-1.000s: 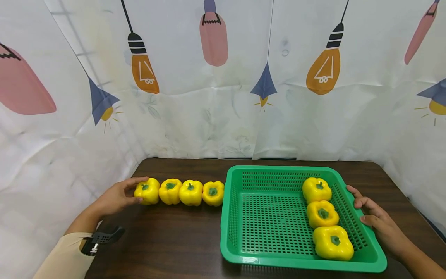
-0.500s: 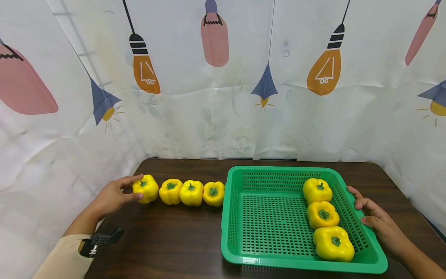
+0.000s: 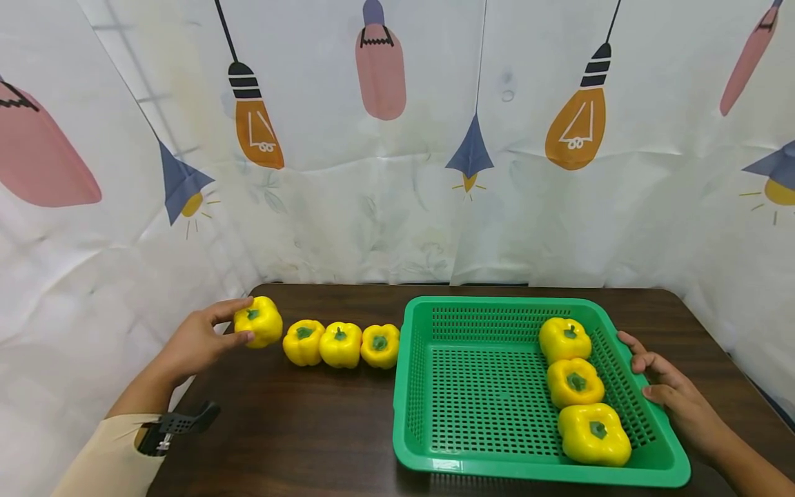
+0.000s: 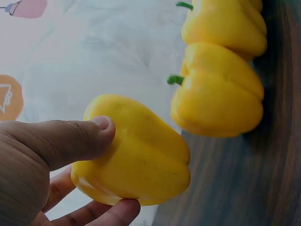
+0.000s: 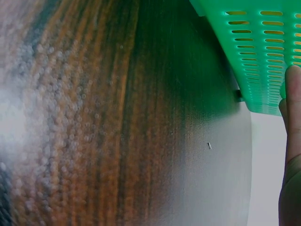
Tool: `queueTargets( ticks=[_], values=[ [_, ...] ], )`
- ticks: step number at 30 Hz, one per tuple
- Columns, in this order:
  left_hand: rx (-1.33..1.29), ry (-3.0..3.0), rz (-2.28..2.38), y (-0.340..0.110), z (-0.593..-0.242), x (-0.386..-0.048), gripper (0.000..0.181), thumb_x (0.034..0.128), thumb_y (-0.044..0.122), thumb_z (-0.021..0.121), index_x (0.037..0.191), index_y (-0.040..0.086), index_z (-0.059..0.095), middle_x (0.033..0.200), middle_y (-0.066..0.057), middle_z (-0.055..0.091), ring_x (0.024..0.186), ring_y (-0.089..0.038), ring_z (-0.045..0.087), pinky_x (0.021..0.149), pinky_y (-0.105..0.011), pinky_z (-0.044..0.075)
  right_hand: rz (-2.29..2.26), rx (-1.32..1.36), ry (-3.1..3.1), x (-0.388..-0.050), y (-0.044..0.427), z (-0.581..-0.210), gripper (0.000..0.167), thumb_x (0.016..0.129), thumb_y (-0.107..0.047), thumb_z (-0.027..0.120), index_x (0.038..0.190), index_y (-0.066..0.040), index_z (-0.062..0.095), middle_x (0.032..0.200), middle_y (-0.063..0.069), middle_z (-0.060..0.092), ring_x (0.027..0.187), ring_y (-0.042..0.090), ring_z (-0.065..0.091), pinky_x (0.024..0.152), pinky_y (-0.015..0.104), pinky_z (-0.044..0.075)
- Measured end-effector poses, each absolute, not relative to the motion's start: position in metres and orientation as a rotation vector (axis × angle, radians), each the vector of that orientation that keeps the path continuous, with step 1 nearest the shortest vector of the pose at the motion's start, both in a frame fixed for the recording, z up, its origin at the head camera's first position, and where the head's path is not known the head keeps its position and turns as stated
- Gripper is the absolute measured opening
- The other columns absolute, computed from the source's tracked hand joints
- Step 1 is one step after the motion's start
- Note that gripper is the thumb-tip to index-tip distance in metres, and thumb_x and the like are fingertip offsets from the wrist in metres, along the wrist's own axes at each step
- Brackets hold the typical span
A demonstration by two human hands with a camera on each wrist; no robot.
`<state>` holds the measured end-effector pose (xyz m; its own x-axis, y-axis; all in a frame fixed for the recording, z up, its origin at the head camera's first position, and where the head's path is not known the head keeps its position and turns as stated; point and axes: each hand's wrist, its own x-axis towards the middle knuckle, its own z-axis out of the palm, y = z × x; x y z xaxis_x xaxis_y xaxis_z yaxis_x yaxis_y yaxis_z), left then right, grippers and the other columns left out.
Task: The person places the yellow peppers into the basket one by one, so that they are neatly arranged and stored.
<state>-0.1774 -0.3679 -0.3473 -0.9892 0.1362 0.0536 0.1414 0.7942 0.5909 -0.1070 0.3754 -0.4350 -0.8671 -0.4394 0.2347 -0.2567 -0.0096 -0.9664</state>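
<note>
My left hand [image 3: 201, 338] pinches a yellow bell pepper [image 3: 258, 322] between thumb and fingers, raised above the left end of the table. In the left wrist view the thumb lies across the near side of this pepper [image 4: 141, 155], with fingertips under it. Beside it, a row of yellow bell peppers [image 3: 340, 344] stands on the table, stems facing me. My right hand [image 3: 677, 397] holds the right rim of a green perforated basket [image 3: 503, 464]. Inside, along the basket's right side, lie three yellow bell peppers [image 3: 575, 382].
The dark wooden table [image 3: 298, 428] carries the basket at its right half; the pepper row reaches the basket's left wall. A white printed sheet [image 3: 348, 228] hangs behind and at both sides. A black strap [image 3: 186, 422] sits on the left wrist.
My left hand has lifted the leftmost bell pepper off the table, up and slightly away from the row. The right hand and the basket have stayed in place.
</note>
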Motion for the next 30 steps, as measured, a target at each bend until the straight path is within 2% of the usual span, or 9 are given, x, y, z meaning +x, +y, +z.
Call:
queueTargets(
  ticks=[9,15,18,27,30],
  values=[
    [-0.277,-2.933,-0.986,-0.345,-0.326,-0.173,0.071,0.0921,0.029,0.08,0.151,0.003,0.049,0.151,-0.026,0.046,0.134,-0.053,0.042,0.101,-0.073,0.036,-2.023,-0.742,2.071,-0.106,0.376,-0.436,0.037,0.099,0.013,0.025,0.116,-0.013,0.044,0.166,-0.009,0.007,0.139,-0.001,0.028,0.095,0.025,0.053],
    [-0.27,-2.919,-1.017,-0.334,-0.314,-0.173,0.073,0.0924,0.031,0.079,0.153,0.005,0.048,0.153,-0.024,0.046,0.137,-0.052,0.039,0.102,-0.074,0.035,-2.03,-0.737,2.075,-0.106,0.377,-0.437,0.036,0.099,0.013,0.025,0.116,-0.013,0.045,0.165,-0.009,0.008,0.138,-0.001,0.03,0.094,0.026,0.054],
    [-0.308,-2.902,-1.017,-0.328,-0.31,-0.172,0.072,0.0923,0.033,0.08,0.152,0.006,0.049,0.152,-0.023,0.047,0.135,-0.05,0.042,0.102,-0.073,0.037,-2.031,-0.738,2.083,-0.107,0.376,-0.436,0.036,0.099,0.013,0.026,0.115,-0.013,0.045,0.165,-0.009,0.01,0.138,-0.001,0.03,0.094,0.025,0.053],
    [-0.473,-2.847,-1.011,-0.304,-0.307,-0.171,0.066,0.0906,0.026,0.082,0.147,0.004,0.055,0.148,-0.021,0.051,0.13,-0.043,0.05,0.098,-0.058,0.049,-1.999,-0.724,2.148,-0.105,0.373,-0.429,0.032,0.099,0.012,0.027,0.115,-0.01,0.045,0.166,-0.007,0.011,0.139,-0.001,0.03,0.094,0.023,0.052],
    [-0.521,-2.837,-1.062,-0.297,-0.308,-0.172,0.065,0.0902,0.023,0.082,0.147,0.004,0.056,0.147,-0.021,0.051,0.129,-0.043,0.051,0.092,-0.047,0.056,-1.998,-0.72,2.148,-0.104,0.373,-0.429,0.032,0.1,0.011,0.027,0.115,-0.01,0.046,0.166,-0.005,0.011,0.14,-0.001,0.029,0.095,0.022,0.051]
  ],
)
